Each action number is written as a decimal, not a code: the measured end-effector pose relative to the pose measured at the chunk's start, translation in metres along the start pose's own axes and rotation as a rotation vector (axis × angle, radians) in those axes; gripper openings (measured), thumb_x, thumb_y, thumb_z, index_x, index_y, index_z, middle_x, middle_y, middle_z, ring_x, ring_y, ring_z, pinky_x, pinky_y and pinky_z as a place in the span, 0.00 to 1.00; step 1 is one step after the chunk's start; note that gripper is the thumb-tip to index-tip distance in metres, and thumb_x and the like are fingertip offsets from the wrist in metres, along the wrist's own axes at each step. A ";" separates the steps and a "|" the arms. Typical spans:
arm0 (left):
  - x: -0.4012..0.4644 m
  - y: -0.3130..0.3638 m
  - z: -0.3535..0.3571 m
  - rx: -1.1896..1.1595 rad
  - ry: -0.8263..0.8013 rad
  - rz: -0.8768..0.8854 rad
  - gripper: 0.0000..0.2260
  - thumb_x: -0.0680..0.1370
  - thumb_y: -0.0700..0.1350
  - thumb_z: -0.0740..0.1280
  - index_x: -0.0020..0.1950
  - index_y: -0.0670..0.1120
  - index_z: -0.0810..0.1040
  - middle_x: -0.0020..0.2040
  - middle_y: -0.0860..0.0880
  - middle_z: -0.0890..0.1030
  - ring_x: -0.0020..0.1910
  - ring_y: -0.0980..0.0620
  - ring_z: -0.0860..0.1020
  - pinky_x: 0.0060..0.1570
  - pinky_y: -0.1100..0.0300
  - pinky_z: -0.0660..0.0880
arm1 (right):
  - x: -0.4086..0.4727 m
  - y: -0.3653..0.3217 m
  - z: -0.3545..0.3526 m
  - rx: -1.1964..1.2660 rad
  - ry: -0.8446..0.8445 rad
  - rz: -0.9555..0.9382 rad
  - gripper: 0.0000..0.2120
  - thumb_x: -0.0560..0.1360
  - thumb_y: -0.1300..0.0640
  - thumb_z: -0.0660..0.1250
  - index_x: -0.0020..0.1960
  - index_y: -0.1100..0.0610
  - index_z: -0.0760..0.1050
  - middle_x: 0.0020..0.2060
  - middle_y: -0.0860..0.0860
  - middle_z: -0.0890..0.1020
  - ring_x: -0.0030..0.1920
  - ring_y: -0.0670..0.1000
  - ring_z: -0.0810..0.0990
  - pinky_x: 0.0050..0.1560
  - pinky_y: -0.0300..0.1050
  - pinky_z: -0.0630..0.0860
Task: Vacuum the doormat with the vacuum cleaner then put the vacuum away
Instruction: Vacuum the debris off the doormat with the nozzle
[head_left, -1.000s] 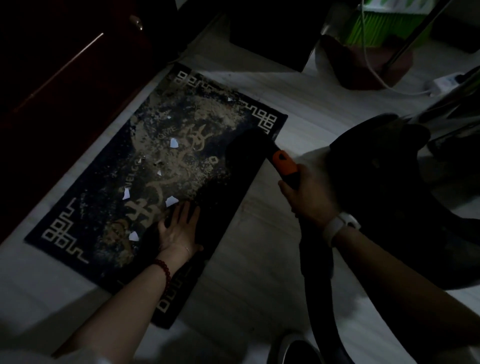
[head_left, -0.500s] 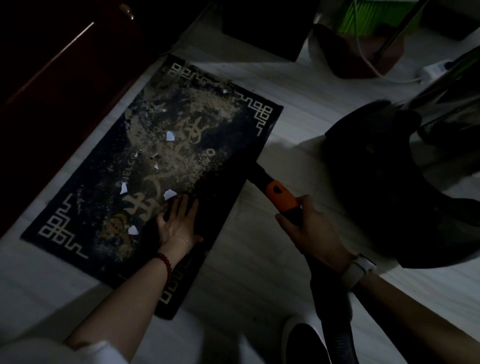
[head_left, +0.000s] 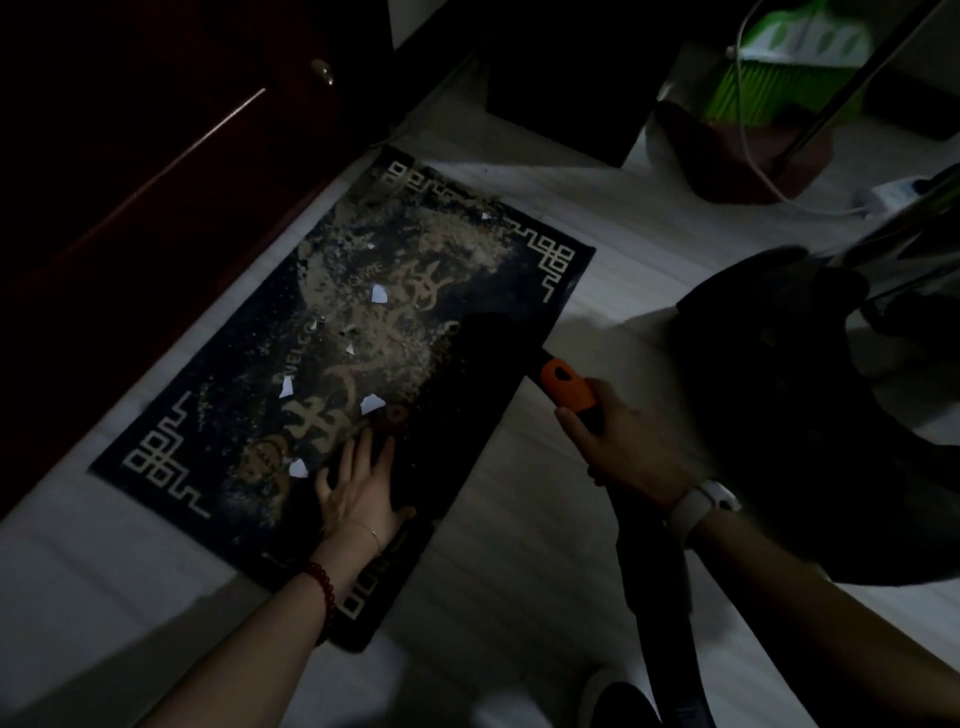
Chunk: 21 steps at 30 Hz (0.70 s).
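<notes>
A dark doormat (head_left: 218, 410) with gold patterns lies on the pale floor, strewn with sandy dirt and several white paper scraps (head_left: 378, 295). My left hand (head_left: 358, 488) presses flat on the mat's near part, fingers straight. My right hand (head_left: 618, 447) grips the vacuum wand just below its orange collar (head_left: 566, 387). The black nozzle (head_left: 488, 343) sits on the mat's right side. The black hose (head_left: 660, 597) runs down past my wrist.
The dark vacuum body (head_left: 810, 405) stands on the floor at right. A dark red cabinet (head_left: 130, 156) borders the mat on the left. A green broom (head_left: 779, 62), a dustpan (head_left: 737, 156) and a white cable with power strip (head_left: 883, 195) lie at the back right.
The nozzle was pulled back toward me across the mat's right side, then pushed forward again. My left hand stayed pressed on the mat.
</notes>
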<state>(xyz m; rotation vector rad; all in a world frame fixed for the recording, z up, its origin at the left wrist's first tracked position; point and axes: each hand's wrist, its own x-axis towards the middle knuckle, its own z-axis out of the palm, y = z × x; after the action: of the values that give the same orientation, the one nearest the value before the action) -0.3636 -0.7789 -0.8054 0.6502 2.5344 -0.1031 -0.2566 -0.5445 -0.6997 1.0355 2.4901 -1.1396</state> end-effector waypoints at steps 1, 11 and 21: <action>-0.002 -0.005 0.001 -0.010 -0.020 -0.033 0.42 0.71 0.61 0.67 0.76 0.52 0.45 0.77 0.48 0.43 0.76 0.49 0.44 0.71 0.46 0.50 | 0.002 -0.001 0.002 -0.018 -0.022 0.002 0.21 0.76 0.47 0.61 0.64 0.55 0.62 0.39 0.54 0.79 0.33 0.57 0.81 0.33 0.47 0.78; -0.006 -0.035 0.019 -0.117 -0.067 -0.157 0.42 0.71 0.63 0.66 0.76 0.55 0.44 0.76 0.50 0.38 0.75 0.45 0.41 0.71 0.43 0.50 | 0.054 -0.019 0.021 -0.288 -0.002 -0.120 0.27 0.78 0.48 0.59 0.73 0.56 0.56 0.53 0.58 0.80 0.50 0.62 0.78 0.44 0.50 0.73; -0.004 -0.035 0.018 -0.186 -0.057 -0.167 0.42 0.71 0.62 0.68 0.76 0.56 0.46 0.77 0.51 0.39 0.75 0.45 0.39 0.72 0.42 0.50 | 0.020 -0.010 0.045 -0.402 -0.130 -0.182 0.27 0.78 0.50 0.57 0.74 0.55 0.54 0.58 0.60 0.77 0.55 0.60 0.76 0.50 0.48 0.72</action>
<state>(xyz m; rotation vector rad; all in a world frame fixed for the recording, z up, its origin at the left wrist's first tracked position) -0.3684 -0.8154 -0.8210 0.3573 2.5016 0.0550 -0.2827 -0.5712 -0.7330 0.6173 2.5958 -0.6751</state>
